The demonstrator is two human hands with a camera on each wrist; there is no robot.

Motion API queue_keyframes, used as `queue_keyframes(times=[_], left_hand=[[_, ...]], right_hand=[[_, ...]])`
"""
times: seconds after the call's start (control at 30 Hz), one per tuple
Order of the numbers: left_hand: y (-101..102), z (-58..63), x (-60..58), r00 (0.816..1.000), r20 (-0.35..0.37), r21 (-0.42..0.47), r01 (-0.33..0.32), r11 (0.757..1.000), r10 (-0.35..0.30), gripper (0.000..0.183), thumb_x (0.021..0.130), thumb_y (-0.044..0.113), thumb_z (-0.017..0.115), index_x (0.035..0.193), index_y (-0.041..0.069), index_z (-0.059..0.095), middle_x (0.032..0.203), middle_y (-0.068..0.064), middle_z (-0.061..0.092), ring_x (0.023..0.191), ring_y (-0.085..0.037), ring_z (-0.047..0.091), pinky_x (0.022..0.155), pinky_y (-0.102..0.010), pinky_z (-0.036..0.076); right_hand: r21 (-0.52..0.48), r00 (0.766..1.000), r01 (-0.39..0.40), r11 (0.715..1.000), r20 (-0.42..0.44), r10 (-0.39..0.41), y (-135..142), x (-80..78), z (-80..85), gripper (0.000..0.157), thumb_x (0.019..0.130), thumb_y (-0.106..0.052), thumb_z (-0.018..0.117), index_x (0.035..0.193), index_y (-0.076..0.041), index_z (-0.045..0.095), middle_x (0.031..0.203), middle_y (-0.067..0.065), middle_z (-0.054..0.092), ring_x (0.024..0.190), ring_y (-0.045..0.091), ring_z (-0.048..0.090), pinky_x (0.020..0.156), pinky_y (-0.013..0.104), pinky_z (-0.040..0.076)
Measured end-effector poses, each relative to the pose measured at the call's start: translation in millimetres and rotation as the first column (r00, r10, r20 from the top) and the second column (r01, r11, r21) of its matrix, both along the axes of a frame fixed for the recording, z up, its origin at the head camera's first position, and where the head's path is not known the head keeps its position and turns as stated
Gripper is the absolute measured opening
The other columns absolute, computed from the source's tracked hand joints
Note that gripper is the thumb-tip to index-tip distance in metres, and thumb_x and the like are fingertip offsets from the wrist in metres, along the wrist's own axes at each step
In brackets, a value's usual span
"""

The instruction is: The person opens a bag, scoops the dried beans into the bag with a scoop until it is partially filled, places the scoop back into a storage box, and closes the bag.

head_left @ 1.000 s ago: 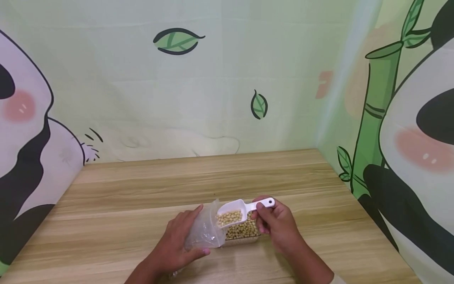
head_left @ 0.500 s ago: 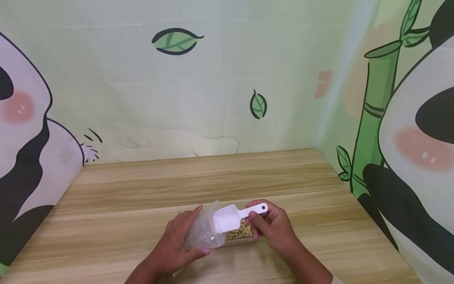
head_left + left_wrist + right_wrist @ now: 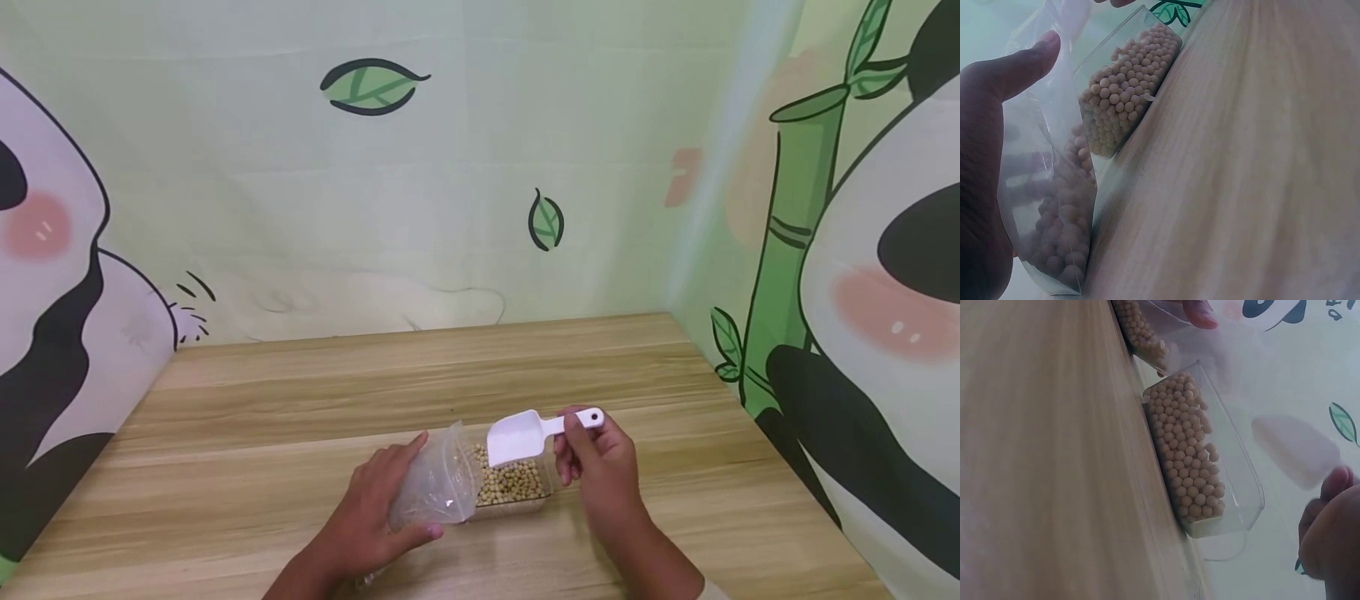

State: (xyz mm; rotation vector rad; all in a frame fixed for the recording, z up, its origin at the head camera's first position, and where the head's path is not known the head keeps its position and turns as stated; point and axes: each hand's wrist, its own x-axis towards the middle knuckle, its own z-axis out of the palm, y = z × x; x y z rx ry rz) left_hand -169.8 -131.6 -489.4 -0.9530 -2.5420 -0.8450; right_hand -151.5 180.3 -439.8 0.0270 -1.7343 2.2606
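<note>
Scoop [image 3: 516, 437]: white, held in the air over the container [image 3: 513, 507] and apart from the beans [image 3: 517, 485]; I cannot tell from my views whether anything lies in it.
Right hand [image 3: 611, 475]: grip narrowed to a pinch on the scoop's handle [image 3: 555, 426], thumb on the near side, fingers bent behind it.
Left hand [image 3: 371, 508]: grip spread wide round the bag [image 3: 435, 492], thumb on the near side and fingers on the far side, so I see the plastic between them.
Bag contents: clear plastic, leaning over with its mouth toward the container; my left wrist view shows beans gathered inside.
Container contents: clear rectangular box standing on the desk [image 3: 300, 400], just right of the bag; round pale beans fill part of it, below the rim in my right wrist view. Whether bag and box touch, I cannot tell.
Backdrop [image 3: 225, 167]: pale green, behind the desk, printed with leaves [image 3: 375, 87], pandas [image 3: 892, 333] and a bamboo stalk [image 3: 795, 200].
</note>
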Motion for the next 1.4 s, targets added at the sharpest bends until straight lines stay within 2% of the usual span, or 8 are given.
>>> queue_keyframes(times=[0.2, 0.37, 0.5, 0.63, 0.77, 1.07, 1.17, 1.4], left_hand=[[0, 0.7, 0.4, 1.0, 0.01, 0.0, -0.002, 1.0, 0.002, 0.107, 0.085, 0.059, 0.086, 0.172, 0.022, 0.034, 0.142, 0.0, 0.065, 0.123, -0.014, 0.056, 0.1, -0.057, 0.047], [0, 0.5, 0.5, 1.0, 0.008, 0.001, -0.002, 1.0, 0.002, 0.107, 0.085, 0.06, 0.085, 0.171, 0.022, 0.035, 0.142, 0.0, 0.066, 0.122, -0.013, 0.056, 0.1, -0.056, 0.047], [0, 0.7, 0.7, 1.0, 0.015, 0.004, 0.0, 1.0, 0.0, 0.106, 0.085, 0.059, 0.086, 0.171, 0.022, 0.035, 0.143, -0.001, 0.066, 0.123, -0.014, 0.056, 0.1, -0.058, 0.047], [-1, 0.6, 0.7, 1.0, 0.021, 0.004, -0.001, 1.0, 0.001, 0.106, 0.086, 0.059, 0.085, 0.172, 0.022, 0.035, 0.143, -0.001, 0.065, 0.123, -0.015, 0.056, 0.101, -0.059, 0.047], [-1, 0.1, -0.1, 1.0, 0.016, 0.002, -0.001, 1.0, 0.001, 0.106, 0.086, 0.059, 0.085, 0.172, 0.022, 0.035, 0.143, -0.001, 0.065, 0.123, -0.014, 0.056, 0.1, -0.058, 0.047], [0, -0.5, -1.0, 1.0, 0.009, 0.009, 0.012, 1.0, -0.012, 0.105, 0.086, 0.058, 0.086, 0.169, 0.015, 0.039, 0.142, 0.0, 0.066, 0.122, -0.013, 0.056, 0.099, -0.054, 0.046], [0, -0.1, -0.5, 1.0, 0.01, 0.008, 0.011, 1.0, -0.011, 0.105, 0.086, 0.058, 0.086, 0.17, 0.015, 0.039, 0.142, 0.0, 0.066, 0.123, -0.013, 0.057, 0.099, -0.054, 0.047], [0, 0.5, 0.1, 1.0, 0.011, 0.008, 0.008, 1.0, -0.008, 0.106, 0.086, 0.057, 0.086, 0.171, 0.02, 0.036, 0.141, -0.001, 0.066, 0.123, -0.014, 0.057, 0.099, -0.055, 0.047]], right_hand=[[-0.027, 0.994, 0.095, 0.995, 0.064, -0.093, 1, -2.8, 2.9, 0.012, 0.11, -0.004, 0.059, 0.101, 0.001, 0.066, 0.069, -0.001, 0.061, 0.051, 0.008, 0.05, 0.047, 0.021, 0.043], [0.13, 0.987, 0.129, 0.983, 0.081, -0.14, 1, -2.7, 2.2, 0.013, 0.107, -0.004, 0.063, 0.106, 0.009, 0.065, 0.069, -0.001, 0.061, 0.05, 0.009, 0.05, 0.049, 0.022, 0.045], [0.322, 0.985, 0.146, 0.935, 0.043, -0.169, 1, -0.9, -0.7, 0.011, 0.107, -0.007, 0.067, 0.108, 0.004, 0.07, 0.073, 0.002, 0.064, 0.056, 0.008, 0.055, 0.054, 0.022, 0.047], [0.462, 0.984, 0.176, 0.869, -0.069, -0.163, 0, -0.5, -4.4, 0.007, 0.104, -0.005, 0.071, 0.106, 0.001, 0.074, 0.083, 0.011, 0.073, 0.067, 0.005, 0.062, 0.059, 0.022, 0.051], [0.512, 0.978, 0.189, 0.838, -0.178, -0.112, 0, -1.4, -6.9, 0.004, 0.102, -0.001, 0.072, 0.104, 0.002, 0.073, 0.09, 0.017, 0.078, 0.072, 0.003, 0.065, 0.062, 0.022, 0.054], [0.608, 0.973, 0.158, 0.778, -0.23, -0.017, 1, -3.7, -11.4, 0.005, 0.103, -0.001, 0.071, 0.099, 0.001, 0.072, 0.083, 0.011, 0.076, 0.068, 0.0, 0.061, 0.059, 0.024, 0.054], [0.62, 0.98, 0.144, 0.771, -0.197, -0.024, 1, -4.0, -10.9, 0.006, 0.103, -0.003, 0.072, 0.098, 0.0, 0.072, 0.082, 0.01, 0.076, 0.065, 0.001, 0.059, 0.057, 0.024, 0.052], [0.576, 0.998, 0.055, 0.816, -0.005, -0.063, 0, -4.7, -7.7, 0.006, 0.105, -0.006, 0.071, 0.108, 0.0, 0.073, 0.093, 0.015, 0.079, 0.072, 0.013, 0.073, 0.064, 0.023, 0.057]])
